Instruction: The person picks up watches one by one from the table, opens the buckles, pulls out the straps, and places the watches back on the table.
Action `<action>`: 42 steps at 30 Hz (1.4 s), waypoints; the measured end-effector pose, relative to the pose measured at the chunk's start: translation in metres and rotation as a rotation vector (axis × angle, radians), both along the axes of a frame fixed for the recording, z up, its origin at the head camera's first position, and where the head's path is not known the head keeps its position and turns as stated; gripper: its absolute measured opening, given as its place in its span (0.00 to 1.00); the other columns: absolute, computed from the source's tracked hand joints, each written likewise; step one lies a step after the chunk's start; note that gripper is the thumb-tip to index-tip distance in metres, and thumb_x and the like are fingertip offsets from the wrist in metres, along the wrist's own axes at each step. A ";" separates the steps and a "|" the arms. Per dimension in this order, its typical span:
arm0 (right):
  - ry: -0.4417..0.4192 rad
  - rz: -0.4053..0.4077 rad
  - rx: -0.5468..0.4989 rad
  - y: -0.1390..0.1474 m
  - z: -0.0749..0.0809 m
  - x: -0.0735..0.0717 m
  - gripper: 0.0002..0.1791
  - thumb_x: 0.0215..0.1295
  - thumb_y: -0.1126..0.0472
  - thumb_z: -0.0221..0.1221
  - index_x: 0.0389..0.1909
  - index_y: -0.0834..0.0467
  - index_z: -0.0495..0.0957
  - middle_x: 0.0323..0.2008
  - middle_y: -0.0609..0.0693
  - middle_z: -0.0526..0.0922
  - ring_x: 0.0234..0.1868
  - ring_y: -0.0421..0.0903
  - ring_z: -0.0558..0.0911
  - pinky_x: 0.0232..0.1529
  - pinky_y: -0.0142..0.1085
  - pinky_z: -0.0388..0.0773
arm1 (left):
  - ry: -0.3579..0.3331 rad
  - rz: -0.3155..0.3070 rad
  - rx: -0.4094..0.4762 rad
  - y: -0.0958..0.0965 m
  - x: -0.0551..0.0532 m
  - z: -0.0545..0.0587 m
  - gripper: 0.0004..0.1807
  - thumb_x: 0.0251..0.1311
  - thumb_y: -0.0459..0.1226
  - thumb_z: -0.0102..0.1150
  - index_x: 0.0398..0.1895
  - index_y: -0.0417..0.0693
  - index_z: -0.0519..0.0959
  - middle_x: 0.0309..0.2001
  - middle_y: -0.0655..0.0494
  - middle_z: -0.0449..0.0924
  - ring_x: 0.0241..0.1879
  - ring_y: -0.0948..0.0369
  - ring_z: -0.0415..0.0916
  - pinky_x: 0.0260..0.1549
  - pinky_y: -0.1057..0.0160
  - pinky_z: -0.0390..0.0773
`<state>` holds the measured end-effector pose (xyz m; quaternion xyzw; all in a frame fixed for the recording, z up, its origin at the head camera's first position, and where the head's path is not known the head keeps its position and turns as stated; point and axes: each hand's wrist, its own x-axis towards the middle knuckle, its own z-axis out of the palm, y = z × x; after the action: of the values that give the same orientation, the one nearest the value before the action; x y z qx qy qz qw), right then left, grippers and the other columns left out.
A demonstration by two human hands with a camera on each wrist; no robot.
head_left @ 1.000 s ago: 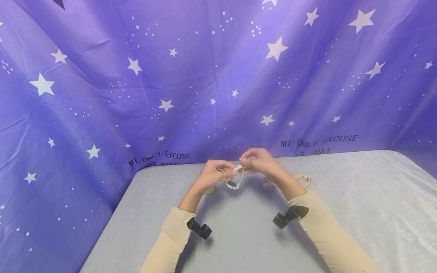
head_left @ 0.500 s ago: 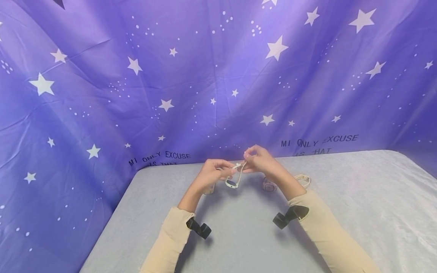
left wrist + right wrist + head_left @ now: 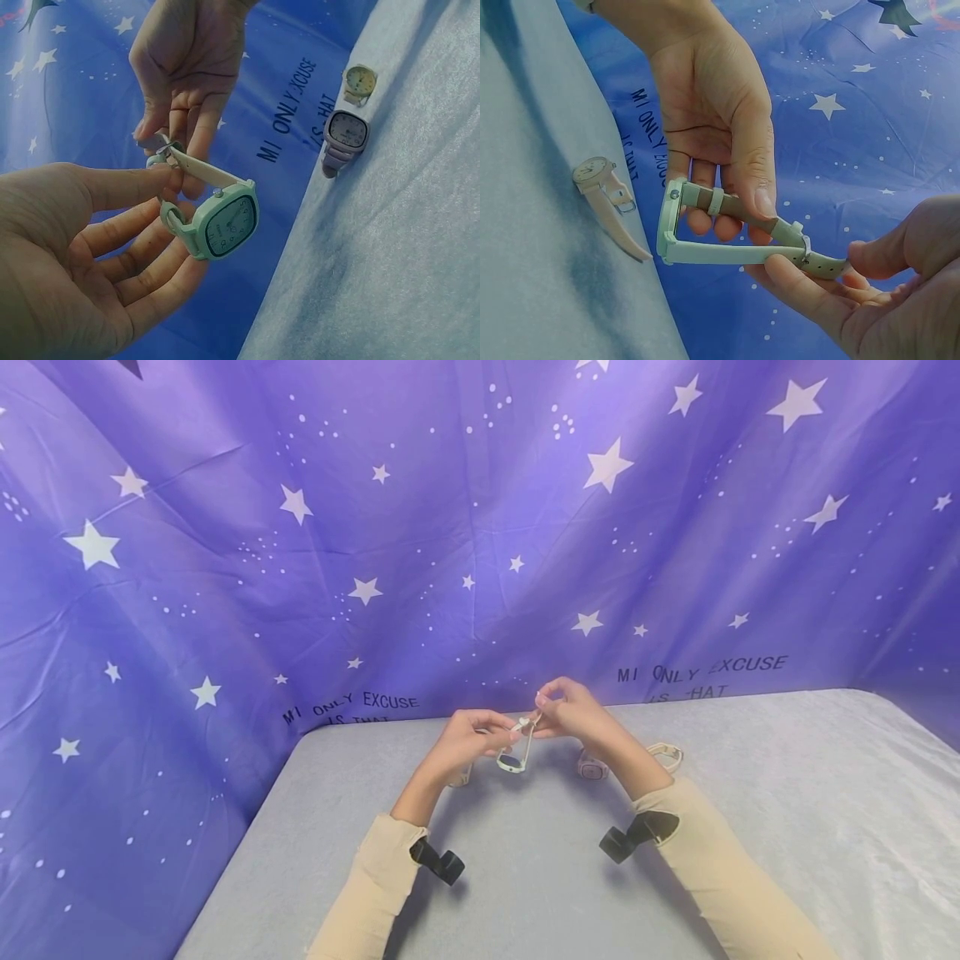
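A light green wristwatch [image 3: 231, 225] with a squarish dial hangs between my hands above the table's far side. My left hand [image 3: 465, 743] pinches the buckle-side strap between thumb and fingers. The right wrist view shows the other strap passing through the metal buckle [image 3: 807, 251], so that the band makes a loop. Past the buckle, my right hand [image 3: 573, 710] pinches the strap's holed tip [image 3: 829, 266] between thumb and fingers. The dial hangs below the hands in the head view and its face shows in the left wrist view.
On the grey cloth-covered table [image 3: 540, 877] lie a pinkish square watch [image 3: 349, 131] and a cream-strapped watch [image 3: 667, 756] near my right forearm. A round pale-pink watch [image 3: 592, 172] lies by my left hand. A purple star-print curtain [image 3: 480, 527] hangs behind the table's far edge.
My right hand has moved slightly up and away from the left, its fingers drawing on the strap tip beyond the buckle. The left hand has stayed nearly still.
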<state>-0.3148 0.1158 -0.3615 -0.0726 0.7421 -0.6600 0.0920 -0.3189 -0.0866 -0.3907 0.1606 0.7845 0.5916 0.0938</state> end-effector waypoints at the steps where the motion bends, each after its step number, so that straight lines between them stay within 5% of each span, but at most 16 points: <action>1: -0.002 -0.002 -0.002 0.000 0.000 -0.001 0.09 0.79 0.69 0.46 0.53 0.70 0.63 0.50 0.78 0.81 0.46 0.59 0.90 0.50 0.46 0.86 | -0.004 -0.001 -0.002 0.000 0.000 0.000 0.15 0.59 0.34 0.70 0.47 0.35 0.85 0.39 0.45 0.88 0.34 0.61 0.84 0.39 0.60 0.87; 19: 0.023 0.019 0.021 0.002 0.001 0.000 0.08 0.78 0.68 0.46 0.52 0.68 0.64 0.49 0.77 0.81 0.45 0.59 0.90 0.50 0.46 0.86 | -0.045 -0.018 0.025 0.001 -0.002 -0.006 0.14 0.58 0.33 0.69 0.47 0.36 0.84 0.37 0.50 0.86 0.37 0.60 0.83 0.43 0.58 0.87; 30: 0.049 0.022 0.056 0.001 0.003 0.004 0.10 0.77 0.69 0.48 0.53 0.69 0.65 0.48 0.74 0.82 0.45 0.57 0.89 0.52 0.48 0.86 | 0.002 -0.005 0.026 0.001 -0.001 -0.005 0.15 0.56 0.34 0.70 0.46 0.39 0.83 0.37 0.50 0.87 0.37 0.60 0.82 0.39 0.64 0.83; 42: 0.136 0.054 0.094 0.001 0.007 0.009 0.08 0.77 0.68 0.49 0.51 0.66 0.66 0.49 0.71 0.85 0.50 0.61 0.87 0.58 0.49 0.84 | -0.171 -0.080 0.057 0.003 -0.004 -0.006 0.19 0.68 0.37 0.59 0.55 0.31 0.80 0.60 0.33 0.79 0.46 0.62 0.84 0.57 0.56 0.83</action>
<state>-0.3057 0.1165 -0.3549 -0.1328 0.7745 -0.6153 0.0623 -0.3226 -0.0837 -0.3971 0.1433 0.7494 0.6210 0.1794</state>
